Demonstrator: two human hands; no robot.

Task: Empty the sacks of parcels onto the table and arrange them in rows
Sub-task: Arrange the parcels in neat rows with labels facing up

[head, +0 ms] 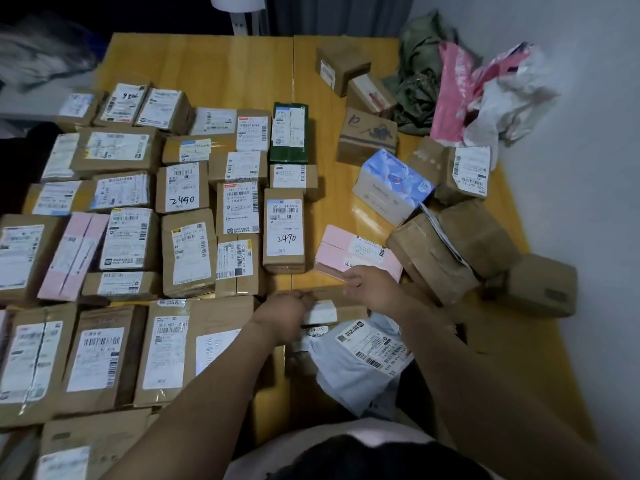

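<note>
We note brown cardboard parcels (186, 252) with white labels (285, 223), one dark-green box (289, 133), pink boxes (349, 252), yellow table (225, 71).

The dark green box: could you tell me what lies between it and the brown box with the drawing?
Only bare yellow table, in the head view.

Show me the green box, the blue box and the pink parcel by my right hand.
green box (289, 152): head view, dark lower end.
blue box (398, 171): head view, flowered top.
pink parcel (341, 245): head view, bare pink top.
</note>
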